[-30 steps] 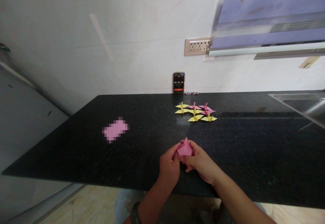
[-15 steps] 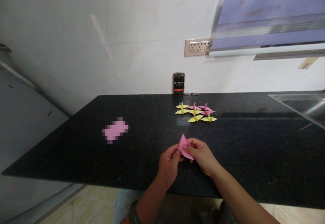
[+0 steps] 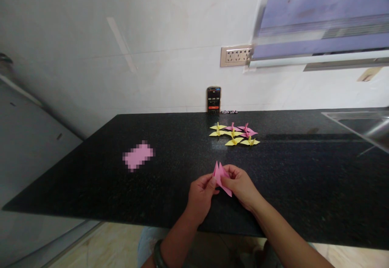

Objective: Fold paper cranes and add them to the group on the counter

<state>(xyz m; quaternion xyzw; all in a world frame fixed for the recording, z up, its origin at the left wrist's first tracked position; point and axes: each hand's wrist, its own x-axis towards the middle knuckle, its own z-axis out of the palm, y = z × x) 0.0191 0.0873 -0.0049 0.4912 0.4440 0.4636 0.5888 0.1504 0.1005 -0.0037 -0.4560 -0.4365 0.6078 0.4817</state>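
Observation:
A folded piece of pink origami paper (image 3: 224, 183) is held up between both hands over the near part of the dark counter. Two narrow points stick up at its top with a gap between them, and a corner hangs below. My left hand (image 3: 203, 193) pinches its left edge between thumb and fingers. My right hand (image 3: 241, 183) grips the right side, thumb across the front and fingers behind. Beyond the hands stand several folded cranes, among them a yellow crane (image 3: 249, 142) and a pink crane (image 3: 246, 128).
The black speckled counter (image 3: 176, 138) meets a white tiled wall. A blurred-out pink patch (image 3: 138, 155) lies to the left. Against the wall leans a phone (image 3: 213, 100) with a running timer, a beaded strap (image 3: 229, 112) beside it. A sink (image 3: 361, 124) is at the right.
The paper's top has parted from one point into two, and its lower corner has swung down a little. Both hands stay nearly in place, still gripping it.

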